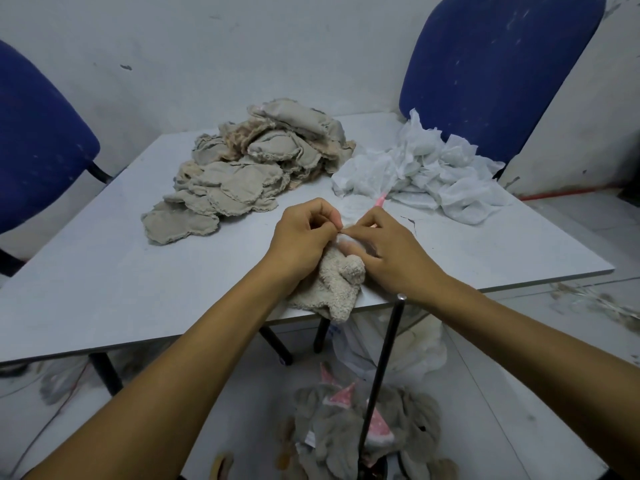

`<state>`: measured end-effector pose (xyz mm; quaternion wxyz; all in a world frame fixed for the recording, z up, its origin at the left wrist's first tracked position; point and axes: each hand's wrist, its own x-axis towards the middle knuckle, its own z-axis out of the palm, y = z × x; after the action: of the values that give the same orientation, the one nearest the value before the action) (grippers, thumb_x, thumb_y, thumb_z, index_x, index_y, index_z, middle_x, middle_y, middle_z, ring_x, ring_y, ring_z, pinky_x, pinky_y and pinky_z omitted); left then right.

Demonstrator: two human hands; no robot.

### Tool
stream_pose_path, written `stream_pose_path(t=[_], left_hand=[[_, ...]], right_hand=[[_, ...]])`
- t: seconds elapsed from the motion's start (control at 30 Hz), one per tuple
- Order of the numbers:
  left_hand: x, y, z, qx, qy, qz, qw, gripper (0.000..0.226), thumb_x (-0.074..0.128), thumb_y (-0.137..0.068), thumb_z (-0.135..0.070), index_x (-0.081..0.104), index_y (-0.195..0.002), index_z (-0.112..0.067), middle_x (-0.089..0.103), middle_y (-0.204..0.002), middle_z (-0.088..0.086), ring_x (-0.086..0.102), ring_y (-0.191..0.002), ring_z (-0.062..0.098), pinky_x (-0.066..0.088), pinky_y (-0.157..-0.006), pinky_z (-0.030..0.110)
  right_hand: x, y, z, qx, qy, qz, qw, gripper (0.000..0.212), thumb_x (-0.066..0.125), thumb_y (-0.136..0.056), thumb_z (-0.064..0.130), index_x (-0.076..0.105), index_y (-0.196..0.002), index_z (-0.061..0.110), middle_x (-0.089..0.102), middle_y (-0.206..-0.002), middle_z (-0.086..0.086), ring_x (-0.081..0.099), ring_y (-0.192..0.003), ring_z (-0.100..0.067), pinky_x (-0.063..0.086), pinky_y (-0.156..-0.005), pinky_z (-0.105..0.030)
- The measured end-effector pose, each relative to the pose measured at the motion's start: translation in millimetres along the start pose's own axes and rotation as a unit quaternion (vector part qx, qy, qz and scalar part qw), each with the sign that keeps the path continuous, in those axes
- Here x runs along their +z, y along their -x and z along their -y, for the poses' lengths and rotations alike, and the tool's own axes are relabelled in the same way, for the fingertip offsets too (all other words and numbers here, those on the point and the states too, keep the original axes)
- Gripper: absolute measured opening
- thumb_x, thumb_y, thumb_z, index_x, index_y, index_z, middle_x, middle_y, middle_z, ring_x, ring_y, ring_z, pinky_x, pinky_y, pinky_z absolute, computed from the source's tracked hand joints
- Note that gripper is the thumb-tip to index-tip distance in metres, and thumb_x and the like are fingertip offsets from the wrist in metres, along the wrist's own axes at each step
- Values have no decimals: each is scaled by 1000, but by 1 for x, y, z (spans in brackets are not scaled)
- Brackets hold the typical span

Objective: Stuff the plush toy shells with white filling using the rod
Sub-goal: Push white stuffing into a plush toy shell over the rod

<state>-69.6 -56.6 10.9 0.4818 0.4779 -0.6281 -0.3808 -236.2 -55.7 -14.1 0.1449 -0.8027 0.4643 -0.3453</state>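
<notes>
Pinching a beige plush shell (334, 282) at the table's (104, 289) near edge, left hand (303, 233) and right hand (388, 252) meet fingertip to fingertip.

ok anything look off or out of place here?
One thing: the black rod isn't in either hand. It leans against the table edge by the right hand, while both hands pinch at the opening of the plush shell. Lint litters the floor at right.
</notes>
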Motion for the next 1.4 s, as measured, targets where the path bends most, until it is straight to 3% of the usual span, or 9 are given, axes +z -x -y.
stream_pose_path(t=[0.17,0.47,0.63,0.83,0.97,1.1,1.2,1.3,1.4], left_hand=[[4,-4,-2,25,-52,26,998,36,56,-84,-1,62,-66,-32,59,-61,-5,45,-55,14,36,-54,31],[1,-5,0,31,-78,6,996,34,54,-86,4,61,-71,-25,62,-62,-7,45,-50,7,34,-53,25],[-1,-6,1,36,-106,11,994,28,56,-89,-2,58,-76,-27,57,-63,-7,44,-52,9,35,-54,26],[7,0,-7,59,-121,47,990,27,53,-87,0,56,-79,-26,60,-63,-6,51,-52,6,40,-51,19],[8,-4,-5,68,-132,21,989,22,53,-88,-4,57,-82,-25,65,-72,3,51,-56,13,39,-52,22],[0,-11,-3,43,-120,13,992,28,52,-89,-2,54,-80,-29,60,-67,-4,48,-54,12,39,-52,27],[-3,-14,-2,30,-108,20,993,28,53,-89,-1,56,-81,-28,62,-73,1,48,-55,14,39,-54,31],[-4,-13,-1,26,-118,21,992,25,53,-88,-3,57,-84,-27,64,-75,3,51,-60,16,42,-58,34],[-8,-9,-2,46,-132,26,990,28,53,-87,-3,55,-82,-30,65,-76,3,55,-62,21,46,-60,36]], right_hand=[[-2,2,5,56,-52,-131,988,26,72,-83,31,61,-107,33,59,-77,7,56,-75,-7,45,-67,-23],[4,5,10,-23,86,-58,994,21,60,-96,34,70,-112,25,58,-106,6,57,-91,-14,49,-71,-35],[-7,11,8,-11,-86,-81,993,19,73,-88,28,73,-107,29,69,-102,17,60,-95,4,41,-79,-9],[4,4,12,42,55,-97,993,17,67,-87,32,76,-100,28,58,-84,0,56,-79,-19,47,-70,-39],[-4,9,12,77,-58,-142,985,24,75,-84,35,61,-101,29,65,-83,11,61,-79,-3,44,-68,-15],[-6,11,13,37,-107,-89,990,11,68,-93,29,79,-93,27,66,-100,11,59,-95,1,42,-81,-11],[-8,11,13,27,-112,-57,992,20,64,-94,21,71,-108,34,68,-98,14,61,-85,2,39,-74,-5],[-5,10,14,38,-89,-19,995,27,54,-94,14,44,-111,32,71,-97,15,59,-65,-5,43,-63,-17],[5,7,13,12,69,41,997,30,38,-88,24,50,-115,26,62,-96,2,49,-89,-18,43,-73,-35]])
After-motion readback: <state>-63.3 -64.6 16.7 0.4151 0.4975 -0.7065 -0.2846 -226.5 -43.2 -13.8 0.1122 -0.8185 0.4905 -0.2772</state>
